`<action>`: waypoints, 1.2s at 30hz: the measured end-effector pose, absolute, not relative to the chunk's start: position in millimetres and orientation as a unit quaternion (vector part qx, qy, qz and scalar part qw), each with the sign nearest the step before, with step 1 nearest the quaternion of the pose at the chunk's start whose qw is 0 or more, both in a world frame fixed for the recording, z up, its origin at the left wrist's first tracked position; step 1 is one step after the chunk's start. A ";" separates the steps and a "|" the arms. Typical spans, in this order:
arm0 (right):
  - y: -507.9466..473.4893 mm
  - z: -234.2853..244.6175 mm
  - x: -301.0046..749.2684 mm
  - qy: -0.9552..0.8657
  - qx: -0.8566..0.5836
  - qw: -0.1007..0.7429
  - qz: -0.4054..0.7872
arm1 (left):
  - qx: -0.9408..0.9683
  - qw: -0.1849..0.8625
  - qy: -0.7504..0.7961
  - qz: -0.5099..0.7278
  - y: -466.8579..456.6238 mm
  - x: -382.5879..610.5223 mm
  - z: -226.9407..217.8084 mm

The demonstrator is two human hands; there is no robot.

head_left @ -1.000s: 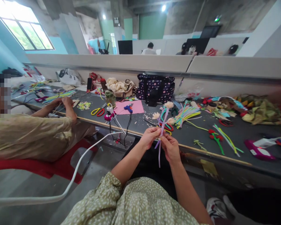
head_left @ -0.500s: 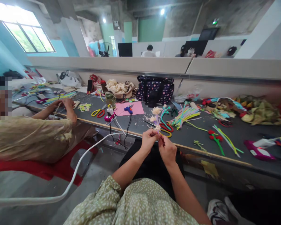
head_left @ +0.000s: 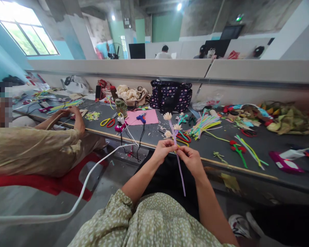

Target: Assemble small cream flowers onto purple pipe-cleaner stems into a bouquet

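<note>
Both my hands are closed on a lilac pipe-cleaner stem (head_left: 180, 173) held just in front of the table edge. My left hand (head_left: 163, 151) pinches it from the left, my right hand (head_left: 192, 160) from the right. The stem carries cream flower heads (head_left: 167, 116) above my fingers, and its loose tail hangs down over my lap. Behind the flowers, a pile of coloured pipe cleaners (head_left: 204, 124) lies on the dark table (head_left: 216, 147), with red rings (head_left: 184, 138) close to my hands.
A co-worker in a beige top (head_left: 28, 147) sits at my left on a red chair, hands on the table. Yellow-handled scissors (head_left: 107, 122), a pink sheet (head_left: 141, 117) with a blue glue gun, a dotted bag (head_left: 170, 96) and red pipe-cleaner flowers (head_left: 235, 148) lie on the table. A white cable (head_left: 87, 178) crosses the floor.
The flower stem has turned in my hands: its heads now tilt up and left, and the lilac tail hangs down to the right. My right hand moved slightly right.
</note>
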State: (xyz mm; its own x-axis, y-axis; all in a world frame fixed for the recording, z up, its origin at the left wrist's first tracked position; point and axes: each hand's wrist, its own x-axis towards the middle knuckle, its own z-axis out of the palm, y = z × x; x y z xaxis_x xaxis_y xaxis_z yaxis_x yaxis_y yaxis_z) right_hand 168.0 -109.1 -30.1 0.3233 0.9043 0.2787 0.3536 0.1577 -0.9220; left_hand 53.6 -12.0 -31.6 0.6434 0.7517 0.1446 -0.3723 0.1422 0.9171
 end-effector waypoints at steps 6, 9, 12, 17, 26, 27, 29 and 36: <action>-110.3 -25.3 166.8 -0.439 -0.514 0.611 0.412 | 0.493 0.792 0.141 0.332 -14.2 51.5 -25.8; -109.6 -26.9 166.3 -0.407 -0.479 0.623 0.465 | 0.472 0.812 0.133 0.315 -16.3 50.8 -21.8; -108.4 -31.0 164.8 -0.380 -0.446 0.628 0.513 | 0.474 0.817 0.115 0.306 -17.8 48.8 -18.3; -106.0 -38.0 157.0 -0.337 -0.412 0.630 0.565 | 0.478 0.822 0.105 0.290 -17.3 47.2 -18.6; -96.5 -48.6 148.4 -0.369 -0.550 0.676 0.324 | 0.486 0.755 0.187 0.398 -15.0 58.0 -31.7; -96.5 -50.3 147.5 -0.386 -0.583 0.662 0.268 | 0.492 0.740 0.196 0.414 -16.6 58.7 -32.1; -97.2 -53.5 145.3 -0.414 -0.651 0.617 0.155 | 0.499 0.717 0.215 0.436 -19.7 59.6 -32.7; -104.2 -48.2 144.5 -0.524 -0.708 0.473 0.028 | 0.519 0.682 0.235 0.458 -17.2 58.0 -36.1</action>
